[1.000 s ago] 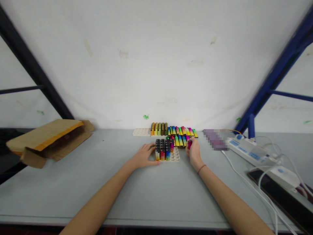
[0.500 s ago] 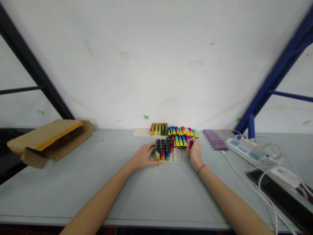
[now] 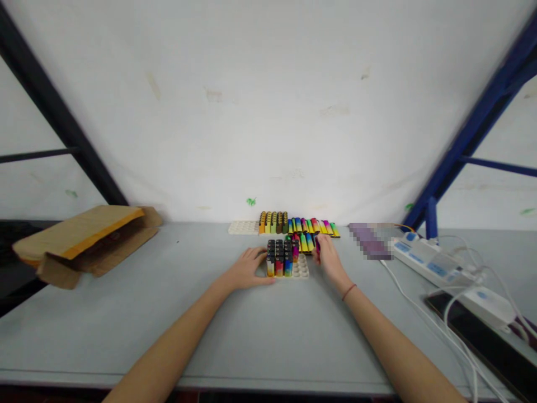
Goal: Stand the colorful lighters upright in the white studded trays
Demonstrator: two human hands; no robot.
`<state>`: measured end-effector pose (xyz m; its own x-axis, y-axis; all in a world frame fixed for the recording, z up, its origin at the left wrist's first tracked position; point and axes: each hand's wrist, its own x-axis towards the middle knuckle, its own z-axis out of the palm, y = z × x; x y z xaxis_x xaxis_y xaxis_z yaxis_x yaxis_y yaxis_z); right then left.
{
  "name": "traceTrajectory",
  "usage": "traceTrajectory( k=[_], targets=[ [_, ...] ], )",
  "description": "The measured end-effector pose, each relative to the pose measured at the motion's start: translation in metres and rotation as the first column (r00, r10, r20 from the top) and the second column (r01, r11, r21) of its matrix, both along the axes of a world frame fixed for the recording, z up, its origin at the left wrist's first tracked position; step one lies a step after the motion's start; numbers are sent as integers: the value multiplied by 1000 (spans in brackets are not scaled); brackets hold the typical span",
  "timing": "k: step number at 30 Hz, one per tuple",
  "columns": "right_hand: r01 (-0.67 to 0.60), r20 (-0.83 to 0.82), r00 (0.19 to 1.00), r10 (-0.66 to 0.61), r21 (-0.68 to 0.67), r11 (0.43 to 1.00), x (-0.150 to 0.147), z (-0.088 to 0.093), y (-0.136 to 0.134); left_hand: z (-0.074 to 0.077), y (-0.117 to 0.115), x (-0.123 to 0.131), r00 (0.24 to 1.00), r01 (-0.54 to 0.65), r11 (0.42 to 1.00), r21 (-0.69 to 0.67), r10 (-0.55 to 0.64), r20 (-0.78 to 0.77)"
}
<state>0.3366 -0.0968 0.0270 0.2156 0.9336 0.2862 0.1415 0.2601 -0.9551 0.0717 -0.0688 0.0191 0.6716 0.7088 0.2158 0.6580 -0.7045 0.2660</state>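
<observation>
A white tray point(image 3: 301, 267) with round holes holds several upright lighters point(image 3: 279, 258) with black tops and colourful bodies; the holes at its right front show bare. My left hand point(image 3: 247, 268) grips the tray's left side, its thumb along the front edge and its fingers by the lighters. My right hand point(image 3: 329, 258) is closed on a dark purple lighter point(image 3: 318, 244), just right of the tray and partly hidden by the fingers. Behind it lie more colourful lighters point(image 3: 307, 242) on their sides, some of them covered by my right hand.
Against the wall stand a second white tray point(image 3: 243, 226), yellow-to-dark cylinders point(image 3: 273, 223) and a back row of lighters point(image 3: 312, 225). A brown paper envelope point(image 3: 88, 232) lies left. To the right are a purple pixelated item point(image 3: 371, 240), a power strip point(image 3: 436, 263), white cables and a black phone point(image 3: 474, 336).
My right hand has moved left with the purple lighter, from beside the lying lighters towards the tray's right side. My left hand has stayed in place.
</observation>
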Motion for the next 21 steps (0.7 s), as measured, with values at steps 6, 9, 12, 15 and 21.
traceTrajectory(
  k=[6, 9, 12, 15, 21],
  targets=[
    [-83, 150, 986, 73, 64, 994, 3, 26, -12, -1, 0, 1, 1000, 8, 1000, 8, -9, 29],
    [-197, 177, 966, 188, 31, 980, 9, 32, -14, -2, 0, 1, 999, 11, 1000, 3, -11, 33],
    [-280, 184, 943, 276, -3, 960, 9, 34, -17, -2, 1, 1, 999, 12, 1000, 9, -12, 35],
    [-267, 259, 931, 258, -2, 964, 5, 33, -18, -2, 1, 0, 999, 22, 1000, 14, -23, 34],
    [-251, 380, 901, 209, 63, 966, 3, 28, -17, 0, 0, 0, 1000, 14, 1000, 11, -14, 11]
  ],
)
